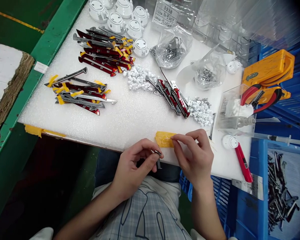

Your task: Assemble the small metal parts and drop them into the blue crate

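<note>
Near the table's front edge, my left hand [137, 163] pinches a small dark grey metal piece [158, 161] between thumb and fingers; much of the piece is hidden by them. My right hand [195, 153] has its thumb and forefinger close together at the right end of a yellow tape patch [162, 137] stuck to the foam-covered table. A glossy, clear smear shows on the tape. Whatever is in the right fingertips is too small to make out. Beyond the hands lies a bundle of narrow red and grey blade-shaped pieces [173, 96], beside small white parts [201, 111].
Blade-shaped pieces with yellow tape tabs lie in piles [80, 91] at the left. White round pots [116, 22] stand behind. Bags of tiny metal parts [171, 50], a clear box [236, 113], red-handled pliers [250, 93], a red marker-like tool [243, 163] and a blue bin [252, 216] occupy the right.
</note>
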A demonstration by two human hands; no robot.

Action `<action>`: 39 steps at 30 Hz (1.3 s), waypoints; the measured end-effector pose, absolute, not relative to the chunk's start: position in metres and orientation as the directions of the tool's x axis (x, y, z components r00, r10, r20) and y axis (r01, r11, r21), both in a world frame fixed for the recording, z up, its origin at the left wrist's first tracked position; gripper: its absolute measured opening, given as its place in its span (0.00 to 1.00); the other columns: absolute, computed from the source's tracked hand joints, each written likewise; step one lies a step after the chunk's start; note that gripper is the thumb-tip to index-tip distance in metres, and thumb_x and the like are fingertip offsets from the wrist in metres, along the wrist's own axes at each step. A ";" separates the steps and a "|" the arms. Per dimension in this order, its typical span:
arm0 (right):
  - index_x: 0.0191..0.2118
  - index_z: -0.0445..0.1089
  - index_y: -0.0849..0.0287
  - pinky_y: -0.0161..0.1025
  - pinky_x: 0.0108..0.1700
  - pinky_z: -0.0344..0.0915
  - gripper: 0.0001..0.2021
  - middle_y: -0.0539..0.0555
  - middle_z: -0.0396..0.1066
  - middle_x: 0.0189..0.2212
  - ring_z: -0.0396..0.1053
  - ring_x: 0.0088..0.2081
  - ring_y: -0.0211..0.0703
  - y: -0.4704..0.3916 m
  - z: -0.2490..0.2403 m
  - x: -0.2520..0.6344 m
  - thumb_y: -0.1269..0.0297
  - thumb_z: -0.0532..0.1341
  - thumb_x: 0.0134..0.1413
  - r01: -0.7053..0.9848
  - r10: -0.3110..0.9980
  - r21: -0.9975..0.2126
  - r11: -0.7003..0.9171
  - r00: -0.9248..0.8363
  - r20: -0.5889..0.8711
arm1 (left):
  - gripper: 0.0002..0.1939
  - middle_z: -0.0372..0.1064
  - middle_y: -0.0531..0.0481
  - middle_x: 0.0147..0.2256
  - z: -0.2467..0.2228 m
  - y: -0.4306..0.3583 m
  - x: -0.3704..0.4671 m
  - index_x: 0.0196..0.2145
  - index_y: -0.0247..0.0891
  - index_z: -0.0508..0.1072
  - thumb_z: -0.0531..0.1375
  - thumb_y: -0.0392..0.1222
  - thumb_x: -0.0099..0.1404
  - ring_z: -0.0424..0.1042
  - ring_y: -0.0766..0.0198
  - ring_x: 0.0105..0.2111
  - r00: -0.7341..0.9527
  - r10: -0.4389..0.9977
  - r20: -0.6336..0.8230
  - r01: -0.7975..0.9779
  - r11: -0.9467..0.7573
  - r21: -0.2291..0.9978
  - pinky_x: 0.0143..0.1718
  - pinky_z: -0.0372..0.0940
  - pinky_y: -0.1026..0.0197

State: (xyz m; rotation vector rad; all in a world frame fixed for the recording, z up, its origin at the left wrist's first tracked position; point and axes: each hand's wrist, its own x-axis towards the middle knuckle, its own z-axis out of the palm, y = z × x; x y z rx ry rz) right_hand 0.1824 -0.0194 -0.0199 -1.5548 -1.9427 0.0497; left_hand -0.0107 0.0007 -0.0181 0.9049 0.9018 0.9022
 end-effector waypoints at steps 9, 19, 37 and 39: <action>0.46 0.75 0.54 0.40 0.32 0.62 0.09 0.50 0.65 0.34 0.66 0.35 0.41 -0.018 -0.021 0.181 0.75 0.64 0.68 0.859 0.895 -0.424 0.288 -0.084 0.437 | 0.04 0.77 0.53 0.31 -0.016 0.001 -0.011 0.35 0.39 0.78 0.65 0.34 0.69 0.70 0.71 0.21 0.340 0.908 -0.244 -0.247 0.336 0.909 0.25 0.65 0.68; 0.46 0.77 0.52 0.42 0.33 0.62 0.07 0.50 0.66 0.33 0.67 0.34 0.42 -0.024 -0.023 0.184 0.72 0.65 0.68 0.844 0.891 -0.454 0.284 -0.058 0.450 | 0.09 0.78 0.51 0.31 -0.017 -0.001 -0.008 0.34 0.39 0.76 0.69 0.46 0.67 0.69 0.70 0.21 0.379 0.864 -0.330 -0.241 0.437 0.867 0.27 0.67 0.64; 0.42 0.80 0.53 0.42 0.32 0.59 0.03 0.50 0.68 0.31 0.66 0.31 0.40 -0.028 -0.028 0.189 0.69 0.71 0.65 0.847 0.864 -0.452 0.281 -0.018 0.504 | 0.24 0.76 0.51 0.31 -0.023 -0.006 -0.006 0.35 0.38 0.74 0.74 0.62 0.63 0.67 0.71 0.22 0.426 0.832 -0.355 -0.324 0.507 0.799 0.28 0.64 0.64; 0.42 0.80 0.53 0.42 0.33 0.60 0.03 0.50 0.67 0.32 0.66 0.31 0.40 -0.027 -0.026 0.188 0.69 0.70 0.67 0.844 0.866 -0.459 0.277 -0.012 0.500 | 0.20 0.76 0.51 0.31 -0.021 -0.006 -0.008 0.35 0.38 0.75 0.73 0.57 0.65 0.68 0.71 0.22 0.420 0.838 -0.348 -0.316 0.495 0.809 0.28 0.64 0.65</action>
